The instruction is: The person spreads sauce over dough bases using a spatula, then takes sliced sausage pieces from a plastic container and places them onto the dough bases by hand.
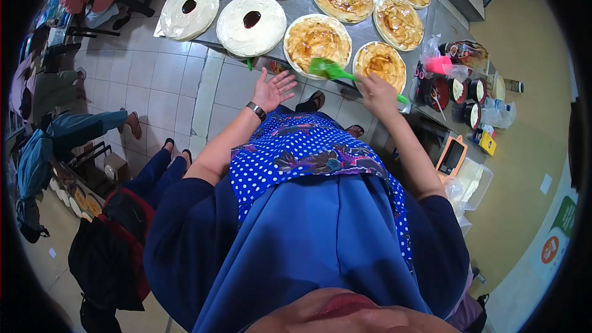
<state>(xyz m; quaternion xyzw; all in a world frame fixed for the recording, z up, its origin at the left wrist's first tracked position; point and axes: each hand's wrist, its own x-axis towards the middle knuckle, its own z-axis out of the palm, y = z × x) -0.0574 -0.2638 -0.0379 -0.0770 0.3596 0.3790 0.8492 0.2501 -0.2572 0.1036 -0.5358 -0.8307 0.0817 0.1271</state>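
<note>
My right hand (pixel 376 95) is wrapped round the handle of a green spatula (pixel 327 68). The spatula's head is over the lower edge of a flat round (pixel 317 38) coated in streaky brown sauce; whether it touches is hard to tell. Close to that hand is another sauce-coated round (pixel 383 65). My left hand (pixel 273 92) is held off the table's front edge, palm up, fingers spread, with nothing in it. Beyond it sits a white cream-covered round (pixel 251 23) with a dark blob of sauce at its centre.
Several more rounds share the metal table (pixel 290 9), some white, some browned. At the right stand dark tubs (pixel 431 94), a pink cup (pixel 438 65) and plastic bags (pixel 498 113). A phone (pixel 452 155) lies lower right. Other people and a dark backpack (pixel 111 246) are at left.
</note>
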